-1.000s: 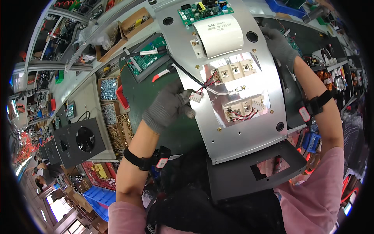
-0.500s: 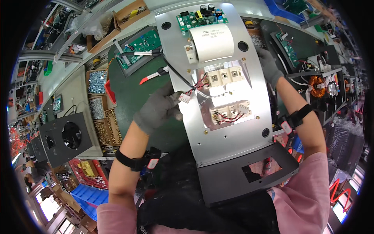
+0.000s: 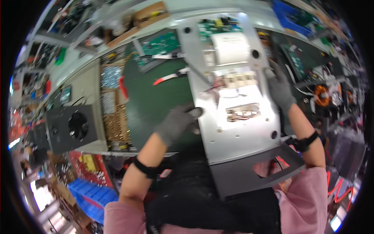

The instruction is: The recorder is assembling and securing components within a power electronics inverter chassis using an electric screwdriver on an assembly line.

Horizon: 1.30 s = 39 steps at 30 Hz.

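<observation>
A silver metal panel (image 3: 218, 146) slants up in front of me, its near end next to a dark grey plate (image 3: 233, 181) with a rectangular cutout. On it are a green circuit board (image 3: 204, 30), a large white cylindrical capacitor (image 3: 231, 48) and pale terminal blocks (image 3: 239, 79), with blurred wires beside them. My gloved left hand (image 3: 176, 123) is closed at the panel's left edge, thumb on top and fingers partly hidden. At the right edge, my gloved right hand (image 3: 279, 87) is curled round the rim, its fingertips partly hidden. Glare and motion blur veil the lower opening.
On the green mat left of the panel lie another circuit board (image 3: 161, 43) and a red-tipped cable (image 3: 169, 77). Boxes of small metal fasteners (image 3: 116, 124) stand further left. A blue bin (image 3: 290, 17) and a copper coil (image 3: 321, 96) are on the right.
The whole view has shifted, and the panel appears further right and lower. My left thumb has come away from the white connector. My right hand sits nearer to me along the edge.
</observation>
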Each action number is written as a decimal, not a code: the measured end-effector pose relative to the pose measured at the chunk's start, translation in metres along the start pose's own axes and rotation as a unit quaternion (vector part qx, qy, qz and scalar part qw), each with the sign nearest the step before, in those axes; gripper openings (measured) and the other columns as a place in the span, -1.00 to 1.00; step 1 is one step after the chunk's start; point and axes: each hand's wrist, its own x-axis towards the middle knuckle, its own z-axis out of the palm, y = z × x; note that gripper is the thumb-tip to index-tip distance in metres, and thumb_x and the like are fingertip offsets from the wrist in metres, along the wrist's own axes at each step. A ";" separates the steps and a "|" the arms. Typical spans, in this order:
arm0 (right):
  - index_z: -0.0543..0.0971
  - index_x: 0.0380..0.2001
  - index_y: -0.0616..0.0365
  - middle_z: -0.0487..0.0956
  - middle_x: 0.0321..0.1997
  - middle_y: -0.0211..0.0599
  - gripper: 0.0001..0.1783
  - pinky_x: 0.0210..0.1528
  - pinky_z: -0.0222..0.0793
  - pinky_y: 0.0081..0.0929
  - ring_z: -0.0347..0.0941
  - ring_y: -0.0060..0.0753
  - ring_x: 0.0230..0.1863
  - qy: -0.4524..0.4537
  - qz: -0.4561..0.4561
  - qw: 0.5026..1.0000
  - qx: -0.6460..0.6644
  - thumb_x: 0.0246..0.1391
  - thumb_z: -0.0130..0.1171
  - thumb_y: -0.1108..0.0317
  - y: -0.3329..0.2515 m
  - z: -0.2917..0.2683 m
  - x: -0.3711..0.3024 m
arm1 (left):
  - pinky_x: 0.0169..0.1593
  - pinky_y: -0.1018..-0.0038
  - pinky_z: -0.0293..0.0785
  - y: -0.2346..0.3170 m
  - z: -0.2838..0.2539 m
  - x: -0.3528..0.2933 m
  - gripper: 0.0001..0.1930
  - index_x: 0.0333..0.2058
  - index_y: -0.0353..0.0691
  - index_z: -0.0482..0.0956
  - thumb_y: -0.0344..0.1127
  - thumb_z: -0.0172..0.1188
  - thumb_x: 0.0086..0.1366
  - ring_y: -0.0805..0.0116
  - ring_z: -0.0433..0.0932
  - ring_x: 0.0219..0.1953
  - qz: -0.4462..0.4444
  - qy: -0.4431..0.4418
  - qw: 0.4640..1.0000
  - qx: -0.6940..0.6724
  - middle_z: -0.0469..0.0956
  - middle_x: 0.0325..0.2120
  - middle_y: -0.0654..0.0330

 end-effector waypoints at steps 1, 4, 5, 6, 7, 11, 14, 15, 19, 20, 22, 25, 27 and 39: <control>0.22 0.18 0.23 0.42 0.07 -0.14 -0.49 0.10 0.21 -0.53 0.33 -0.41 0.06 -0.014 -0.004 1.000 0.019 0.21 -0.07 0.27 0.004 -0.002 -0.001 | -0.43 0.56 0.50 -0.007 -0.002 -0.002 -0.51 -0.07 -0.42 0.42 -0.06 0.09 0.23 0.43 0.52 -0.59 0.008 0.002 1.000 -0.006 0.54 -0.47 0.13; 0.22 0.18 0.24 0.38 0.10 -0.21 -0.47 0.12 0.20 -0.58 0.31 -0.51 0.06 -0.092 0.051 0.989 0.107 0.19 -0.03 0.26 -0.002 -0.011 -0.002 | -0.44 0.54 0.48 -0.028 -0.011 -0.003 -0.55 -0.13 -0.37 0.44 -0.03 0.06 0.26 0.44 0.54 -0.56 0.034 0.013 0.999 -0.014 0.50 -0.50 0.17; 0.22 0.18 0.23 0.38 0.10 -0.21 -0.47 0.11 0.21 -0.59 0.31 -0.51 0.06 -0.104 0.057 0.980 0.159 0.18 -0.03 0.26 -0.003 -0.014 -0.008 | -0.43 0.54 0.49 -0.038 -0.016 -0.005 -0.56 -0.12 -0.36 0.44 -0.05 0.07 0.26 0.43 0.54 -0.54 0.051 0.019 0.998 -0.012 0.49 -0.48 0.17; 0.23 0.18 0.23 0.39 0.10 -0.21 -0.46 0.10 0.22 -0.60 0.31 -0.50 0.06 -0.119 0.068 0.969 0.207 0.18 -0.03 0.26 -0.004 -0.012 -0.012 | -0.42 0.55 0.50 -0.052 -0.025 -0.008 -0.57 -0.11 -0.34 0.44 -0.06 0.08 0.26 0.42 0.54 -0.52 0.066 0.022 0.997 -0.013 0.49 -0.45 0.17; 0.23 0.19 0.22 0.40 0.08 -0.24 -0.46 0.09 0.22 -0.60 0.32 -0.49 0.05 -0.150 0.108 0.952 0.245 0.18 -0.03 0.23 -0.022 -0.015 -0.019 | -0.41 0.57 0.51 -0.061 -0.039 -0.016 -0.59 -0.10 -0.33 0.43 -0.09 0.09 0.26 0.41 0.55 -0.49 0.064 0.027 0.998 0.004 0.48 -0.41 0.19; 0.23 0.20 0.17 0.43 0.03 -0.34 -0.42 -0.05 0.25 -0.62 0.35 -0.57 -0.07 -0.162 0.150 0.946 0.237 0.21 -0.08 0.08 -0.019 -0.065 -0.042 | -0.42 0.55 0.51 -0.118 -0.113 -0.063 -0.61 -0.13 -0.32 0.46 -0.10 0.11 0.24 0.40 0.55 -0.48 -0.066 0.201 0.977 0.025 0.52 -0.39 0.15; 0.21 0.22 0.13 0.42 0.06 -0.39 -0.41 -0.14 0.17 -0.73 0.31 -0.64 -0.11 -0.041 0.137 0.973 0.183 0.23 -0.14 0.03 -0.024 -0.093 -0.062 | -0.32 0.38 0.51 -0.219 -0.206 -0.074 -0.69 -0.15 -0.17 0.51 -0.16 0.11 0.18 0.17 0.58 -0.42 -0.108 0.372 0.884 0.263 0.56 -0.39 0.02; 0.18 0.24 0.13 0.37 0.14 -0.38 -0.43 -0.02 0.15 -0.69 0.28 -0.60 0.02 -0.037 0.086 0.989 0.117 0.27 -0.20 0.05 0.034 -0.131 -0.064 | -0.25 0.33 0.50 -0.240 -0.231 -0.082 -0.71 -0.16 -0.12 0.52 -0.19 0.09 0.16 0.09 0.57 -0.36 -0.134 0.387 0.859 0.307 0.55 -0.35 0.01; 0.13 0.27 0.04 0.26 0.25 -0.36 -0.44 0.16 0.09 -0.54 0.18 -0.50 0.21 0.030 0.114 0.936 0.330 0.27 -0.20 0.09 0.125 -0.209 -0.114 | -0.13 0.21 0.44 -0.266 -0.253 -0.087 -0.73 -0.17 -0.03 0.51 -0.23 0.05 0.14 0.02 0.53 -0.21 -0.114 0.386 0.796 0.451 0.50 -0.22 0.05; 0.14 0.27 0.04 0.26 0.25 -0.36 -0.44 0.17 0.10 -0.54 0.19 -0.50 0.20 0.081 0.135 0.927 0.340 0.26 -0.19 0.08 0.124 -0.207 -0.127 | -0.13 0.21 0.44 -0.266 -0.260 -0.085 -0.73 -0.17 -0.03 0.51 -0.23 0.05 0.14 0.02 0.53 -0.21 -0.109 0.381 0.798 0.454 0.50 -0.22 0.05; 0.16 0.26 0.03 0.27 0.25 -0.37 -0.44 0.17 0.10 -0.54 0.20 -0.49 0.20 0.146 0.158 0.914 0.344 0.26 -0.18 0.07 0.118 -0.208 -0.162 | -0.14 0.19 0.45 -0.266 -0.268 -0.077 -0.71 -0.13 -0.03 0.47 -0.24 0.05 0.13 0.00 0.52 -0.20 -0.087 0.417 0.799 0.425 0.43 -0.13 0.08; 0.22 0.22 0.11 0.29 0.22 -0.31 -0.43 0.24 0.05 -0.44 0.20 -0.44 0.20 0.228 0.185 0.901 0.319 0.23 -0.16 0.06 0.044 -0.147 -0.227 | -0.15 0.17 0.49 -0.253 -0.298 -0.085 -0.56 0.03 -0.05 0.36 -0.21 0.04 0.14 -0.10 0.53 -0.20 -0.187 0.486 0.746 0.415 0.24 0.06 -0.11; 0.21 0.21 0.23 0.24 0.26 -0.21 -0.40 0.31 -0.04 -0.35 0.15 -0.36 0.25 0.179 0.142 0.922 0.313 0.22 -0.13 0.08 0.041 -0.149 -0.272 | 0.06 0.13 0.36 -0.300 -0.338 -0.080 -0.40 0.19 0.03 0.19 -0.09 0.04 0.15 -0.22 0.36 0.04 -0.202 0.423 0.778 0.418 0.11 0.13 -0.30; 0.48 -0.08 0.18 0.53 -0.35 -0.34 -0.67 -0.38 0.39 -0.57 0.42 -0.57 -0.46 0.309 0.346 0.882 0.078 0.15 0.02 0.24 0.028 -0.036 -0.390 | -0.40 0.37 0.46 -0.334 -0.379 -0.093 -0.81 -0.26 -0.32 0.53 -0.48 0.12 0.11 0.28 0.53 -0.44 -0.105 0.443 0.836 0.305 0.58 -0.45 0.06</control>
